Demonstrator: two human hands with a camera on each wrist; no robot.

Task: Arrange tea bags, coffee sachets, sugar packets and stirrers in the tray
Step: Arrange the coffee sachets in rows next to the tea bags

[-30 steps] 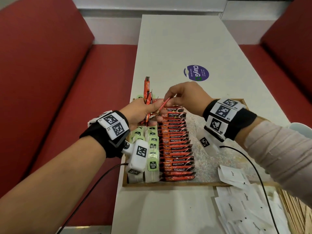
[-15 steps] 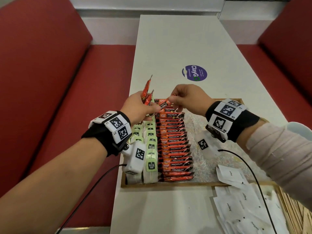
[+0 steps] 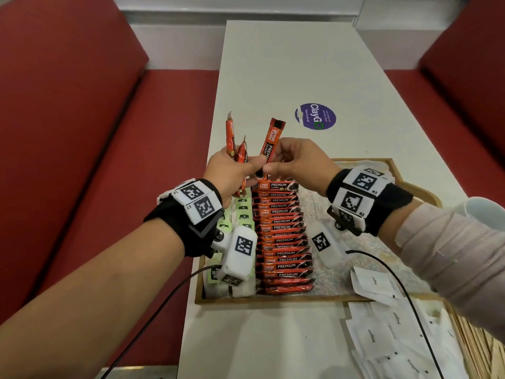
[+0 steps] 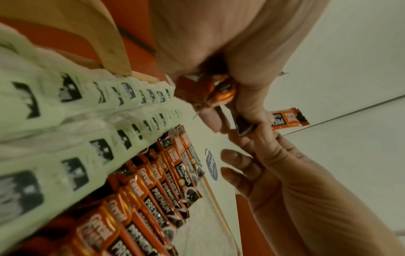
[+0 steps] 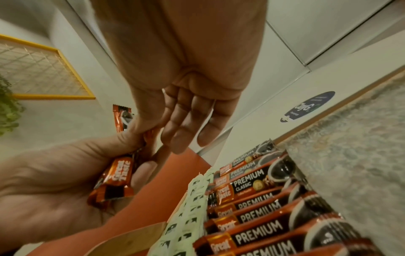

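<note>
The right hand [image 3: 296, 162] pinches the lower end of one slim orange-and-black foil coffee sachet [image 3: 270, 144] between thumb and forefinger, the other fingers extended. The sachet stands nearly upright above the far edge of the shallow wooden tray [image 3: 273, 298]. The left hand [image 3: 232, 170] grips a small bundle of like sachets [image 3: 236, 149], its thumb touching the pinched sachet's lower end.

The sachet appears light and thin, flexible along its length, with a smooth film that is likely slippery. A pinch at the flat sealed end should hold best. The sachet row [image 3: 282, 239] runs near edge to far edge, beside the pale green tea bags [image 3: 241, 214] along the left edge.
</note>
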